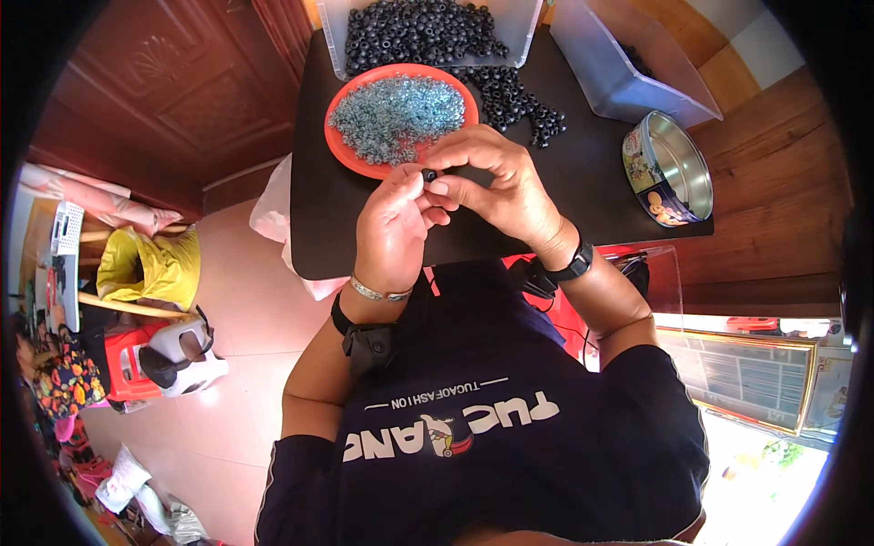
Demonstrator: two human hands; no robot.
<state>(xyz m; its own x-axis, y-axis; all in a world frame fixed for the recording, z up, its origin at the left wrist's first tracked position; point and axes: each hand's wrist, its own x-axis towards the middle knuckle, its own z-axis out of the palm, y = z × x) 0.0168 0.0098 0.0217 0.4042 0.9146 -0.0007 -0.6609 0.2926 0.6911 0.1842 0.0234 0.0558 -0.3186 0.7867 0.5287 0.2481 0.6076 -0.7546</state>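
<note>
On the table (564, 205), the plate (339, 150) sits in front, bin (524, 35) just behind, loose pieces (521, 102) right of the plate, tin (648, 175) farther right!

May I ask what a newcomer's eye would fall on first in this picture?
Most likely the orange-red plate heaped with shiny small pieces, toward the left of the dark table. By the plate's near edge, the left hand and right hand pinch a small black part. Beyond, many black parts lie in a clear bin and on the table.

The plate (344, 155) is orange-red, its small pieces (396, 109) silvery-blue, the round parts (414, 36) black, the tin (643, 164) picture-patterned.
</note>
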